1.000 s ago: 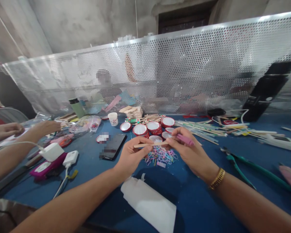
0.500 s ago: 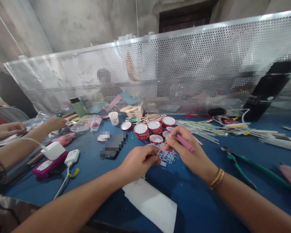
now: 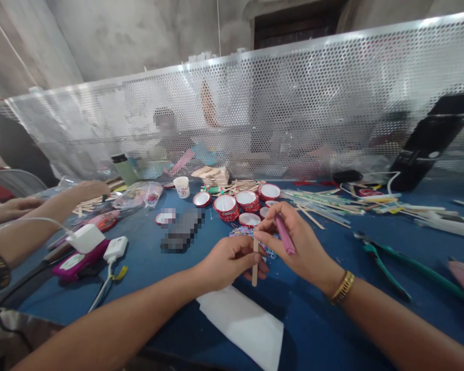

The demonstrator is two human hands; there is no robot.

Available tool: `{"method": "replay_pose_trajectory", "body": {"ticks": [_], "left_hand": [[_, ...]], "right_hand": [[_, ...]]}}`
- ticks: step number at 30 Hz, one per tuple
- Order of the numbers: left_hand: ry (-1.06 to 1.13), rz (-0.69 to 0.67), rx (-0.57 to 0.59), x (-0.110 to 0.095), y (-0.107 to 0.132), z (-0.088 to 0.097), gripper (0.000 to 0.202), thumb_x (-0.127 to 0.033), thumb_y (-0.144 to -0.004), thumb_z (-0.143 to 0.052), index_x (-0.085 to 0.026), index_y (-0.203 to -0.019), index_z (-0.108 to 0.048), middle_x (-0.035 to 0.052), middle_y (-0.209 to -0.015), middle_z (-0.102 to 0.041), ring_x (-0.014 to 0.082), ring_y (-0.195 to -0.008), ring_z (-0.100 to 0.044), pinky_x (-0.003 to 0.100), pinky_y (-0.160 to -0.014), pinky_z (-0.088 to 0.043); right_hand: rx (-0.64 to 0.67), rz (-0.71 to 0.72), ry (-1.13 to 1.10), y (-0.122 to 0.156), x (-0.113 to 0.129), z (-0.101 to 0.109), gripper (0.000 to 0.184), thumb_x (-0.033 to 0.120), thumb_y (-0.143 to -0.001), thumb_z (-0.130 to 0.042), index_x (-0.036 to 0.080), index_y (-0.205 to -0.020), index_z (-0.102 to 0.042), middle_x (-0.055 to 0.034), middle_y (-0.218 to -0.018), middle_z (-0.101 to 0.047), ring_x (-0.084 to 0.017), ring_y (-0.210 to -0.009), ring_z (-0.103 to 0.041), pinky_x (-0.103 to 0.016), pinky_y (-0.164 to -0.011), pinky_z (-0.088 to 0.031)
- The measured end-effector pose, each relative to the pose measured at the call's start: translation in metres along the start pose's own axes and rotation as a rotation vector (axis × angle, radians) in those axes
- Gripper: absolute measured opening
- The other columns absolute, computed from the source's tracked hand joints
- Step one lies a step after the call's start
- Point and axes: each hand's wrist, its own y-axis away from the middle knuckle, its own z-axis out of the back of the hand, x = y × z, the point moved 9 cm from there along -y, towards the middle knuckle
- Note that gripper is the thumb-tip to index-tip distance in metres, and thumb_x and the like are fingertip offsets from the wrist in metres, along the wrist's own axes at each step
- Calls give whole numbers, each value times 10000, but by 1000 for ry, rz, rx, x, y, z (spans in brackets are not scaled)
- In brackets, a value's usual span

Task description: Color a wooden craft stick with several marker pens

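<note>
My left hand (image 3: 229, 264) pinches a flat wooden craft stick (image 3: 255, 268), which points nearly upright between thumb and fingers. Tucked in my right hand (image 3: 299, 252) is a pink pen-like rod (image 3: 284, 234); the thumb and fingertips of this hand also meet the stick's upper end. Partly hidden behind both hands lies a pile of thin pastel loops (image 3: 242, 231). Just beyond are several round red-rimmed pieces with white faces (image 3: 226, 204), some of them stacked. A folded white sheet (image 3: 251, 324) lies below my hands.
Green-handled pliers (image 3: 386, 263) lie to the right. On the left are a dark phone (image 3: 182, 231), a purple power strip (image 3: 79, 265) with white chargers, and another person's arms (image 3: 42, 221). Wooden sticks (image 3: 243, 185), a paper cup (image 3: 181, 187) and a perforated metal screen (image 3: 232, 118) stand behind.
The craft stick has turned upright and now shows clearly between my hands. The pink rod has tipped steeper in my right hand. At left, the other person's arm has shifted slightly.
</note>
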Motion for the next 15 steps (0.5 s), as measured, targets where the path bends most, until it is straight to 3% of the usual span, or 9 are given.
{"method": "replay_pose_trajectory", "body": {"ticks": [3,6,10,12,15], "left_hand": [[18,30,23,0,1,-4,317,-490,-838,-634,-180,-904,-626,72,-775,-712,187,-684,-713,260,-579,-553],[64,6,-7,-5,2,-2,267,-454,-833,-655,-206,-916,-604,52,-776,-701,185,-683,-711,261,-574,-561],[64,-28,-44,-9,2,2,259,-430,-812,-687,-188,-869,-614,52,-802,-680,177,-718,-697,247,-577,-564],[66,-34,-52,-8,1,3,283,-439,-797,-703,-175,-861,-622,55,-813,-671,175,-727,-689,245,-578,-567],[97,-28,-70,-3,-1,6,340,-472,-766,-727,-166,-871,-621,56,-824,-668,178,-725,-688,256,-580,-572]], "right_hand": [[13,4,42,2,4,-2,240,312,-839,-642,240,-926,-430,-7,-845,-638,-152,-743,-622,-304,-716,-500],[-97,21,61,4,7,8,180,404,-926,-523,237,-990,-502,-25,-881,-641,-165,-798,-624,-314,-747,-492],[-200,67,19,8,11,20,314,434,-991,-355,260,-1082,-601,6,-730,-593,-153,-662,-567,-312,-660,-472],[-206,89,62,10,15,20,298,391,-981,-376,261,-1026,-641,-4,-751,-597,-155,-669,-559,-318,-651,-468],[-176,58,67,12,13,14,138,307,-916,-477,246,-985,-581,-10,-830,-630,-152,-681,-588,-301,-620,-480]]}}
